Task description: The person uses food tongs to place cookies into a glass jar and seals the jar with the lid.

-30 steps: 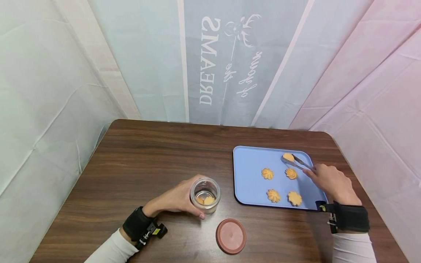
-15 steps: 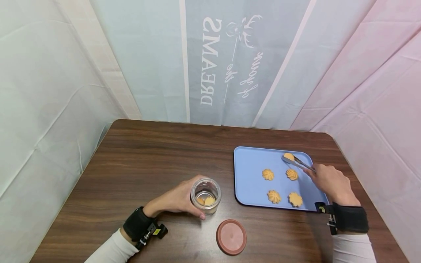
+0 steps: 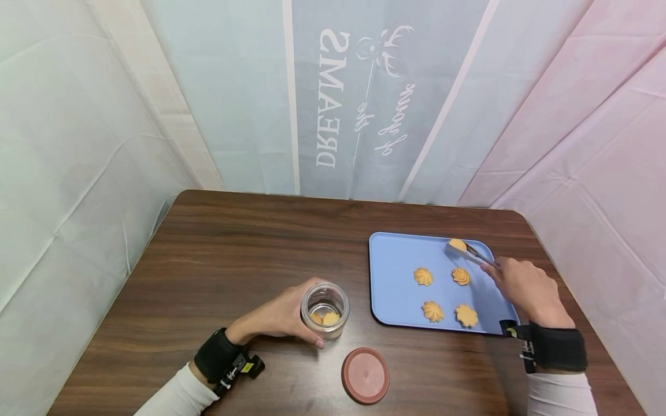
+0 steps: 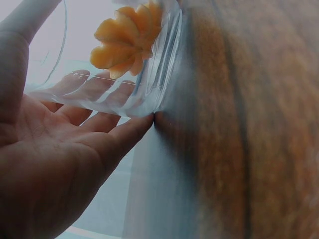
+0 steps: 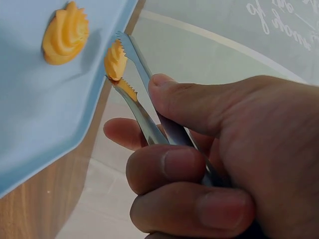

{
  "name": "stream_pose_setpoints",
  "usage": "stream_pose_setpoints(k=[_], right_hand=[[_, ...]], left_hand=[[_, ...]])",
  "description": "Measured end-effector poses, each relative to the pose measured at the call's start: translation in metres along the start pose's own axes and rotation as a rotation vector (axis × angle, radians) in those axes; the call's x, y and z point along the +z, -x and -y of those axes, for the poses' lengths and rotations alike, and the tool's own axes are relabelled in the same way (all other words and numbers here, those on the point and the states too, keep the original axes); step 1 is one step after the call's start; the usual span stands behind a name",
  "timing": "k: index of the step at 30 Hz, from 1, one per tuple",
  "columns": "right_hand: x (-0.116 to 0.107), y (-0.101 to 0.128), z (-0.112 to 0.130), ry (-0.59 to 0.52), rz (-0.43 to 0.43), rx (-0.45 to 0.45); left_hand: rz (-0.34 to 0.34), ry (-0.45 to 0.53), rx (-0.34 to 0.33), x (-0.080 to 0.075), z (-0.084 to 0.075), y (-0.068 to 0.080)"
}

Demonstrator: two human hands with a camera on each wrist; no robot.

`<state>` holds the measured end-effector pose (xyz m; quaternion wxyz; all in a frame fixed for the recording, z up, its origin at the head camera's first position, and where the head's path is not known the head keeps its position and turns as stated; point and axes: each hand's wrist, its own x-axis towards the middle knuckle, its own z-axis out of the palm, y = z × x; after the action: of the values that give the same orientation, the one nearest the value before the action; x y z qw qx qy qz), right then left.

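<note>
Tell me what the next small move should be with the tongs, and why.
Probably carry the cookie leftward to the open jar. The tongs in the right hand already pinch it above the blue tray, while the left hand steadies the jar, whose lid lies off.

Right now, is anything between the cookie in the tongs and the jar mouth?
Nothing visible blocks it. The tongs in the right hand pinch a cookie over the tray's far edge. The jar, held by the left hand, is uncapped; its lid lies on the table beside it.
</note>
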<state>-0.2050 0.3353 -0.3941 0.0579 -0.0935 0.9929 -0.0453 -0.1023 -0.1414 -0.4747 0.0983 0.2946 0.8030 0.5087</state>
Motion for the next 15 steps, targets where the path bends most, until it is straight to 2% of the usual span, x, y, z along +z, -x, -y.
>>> stream_pose_setpoints(k=[15], right_hand=[[-0.020, 0.017, 0.019, 0.005, -0.105, -0.038]], left_hand=[[0.000, -0.019, -0.002, 0.000, 0.001, 0.000]])
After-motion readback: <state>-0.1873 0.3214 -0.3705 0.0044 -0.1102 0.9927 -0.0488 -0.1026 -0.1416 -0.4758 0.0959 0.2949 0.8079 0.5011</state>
